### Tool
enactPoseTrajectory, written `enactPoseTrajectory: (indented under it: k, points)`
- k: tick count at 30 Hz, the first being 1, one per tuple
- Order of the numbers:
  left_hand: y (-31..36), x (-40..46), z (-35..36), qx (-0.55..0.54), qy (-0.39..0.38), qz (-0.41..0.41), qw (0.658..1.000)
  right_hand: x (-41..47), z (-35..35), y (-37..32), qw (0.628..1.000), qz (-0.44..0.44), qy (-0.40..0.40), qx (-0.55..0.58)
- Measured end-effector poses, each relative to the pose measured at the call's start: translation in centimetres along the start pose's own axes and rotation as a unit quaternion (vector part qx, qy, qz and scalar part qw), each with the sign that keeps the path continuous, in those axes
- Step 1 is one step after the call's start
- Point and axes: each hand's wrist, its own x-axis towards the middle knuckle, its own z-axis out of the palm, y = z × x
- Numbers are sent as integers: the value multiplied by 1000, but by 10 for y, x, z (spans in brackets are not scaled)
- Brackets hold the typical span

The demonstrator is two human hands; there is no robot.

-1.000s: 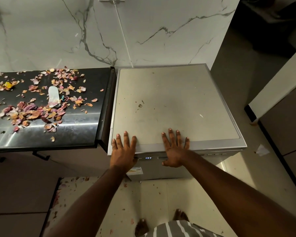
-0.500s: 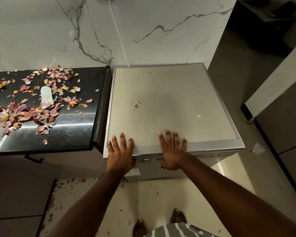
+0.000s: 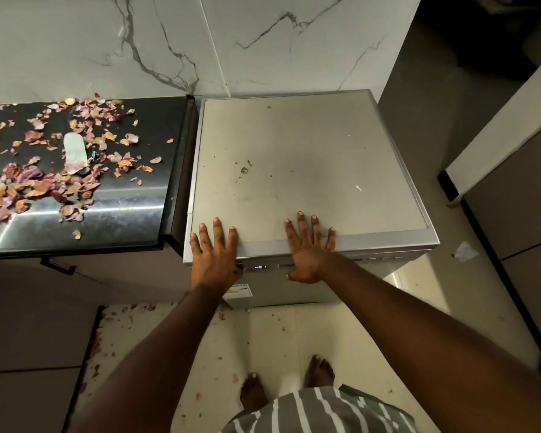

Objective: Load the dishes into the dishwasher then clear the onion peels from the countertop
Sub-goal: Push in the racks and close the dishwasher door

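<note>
Both hands, left hand [image 3: 214,260] & right hand [image 3: 306,253], flat on dishwasher [image 3: 294,151] front edge.

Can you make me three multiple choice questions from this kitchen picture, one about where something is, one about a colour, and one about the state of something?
1. Where do the onion peels lie?
A. on the dishwasher top
B. on the black countertop
C. in a bin

2. What colour is the dishwasher top?
A. pale grey
B. red
C. dark blue

3. How are the two hands set?
A. both gripping a plate
B. flat, fingers spread, on the dishwasher's front edge
C. hanging at the person's sides

Answers:
1 B, the peels are scattered over the countertop left of the dishwasher.
2 A, its top panel is pale grey with a few small marks.
3 B, the left hand and the right hand lie flat with straight fingers on the front edge.
</note>
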Motion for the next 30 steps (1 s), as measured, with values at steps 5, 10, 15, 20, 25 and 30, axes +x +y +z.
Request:
enactPoseTrajectory:
  k: [5,10,15,20,25,30]
  points:
    - [-7,-1,-1,4,-5,22,1000,1,0,2,1000,-5,0,2]
    - [-9,-2,-1,2,-5,29,1000,1,1,2,1000,-7,4,4]
    - [-10,-2,0,1,3,35,999,1,1,2,1000,-7,2,0]
    - [-9,-2,0,9,3,32,999,2,1,2,1000,-7,6,0]
    - [-10,0,2,38,8,38,999,2,1,1,1000,1,3,-3]
    - [-8,0,0,33,12,30,999,3,1,1,1000,1,2,-2]
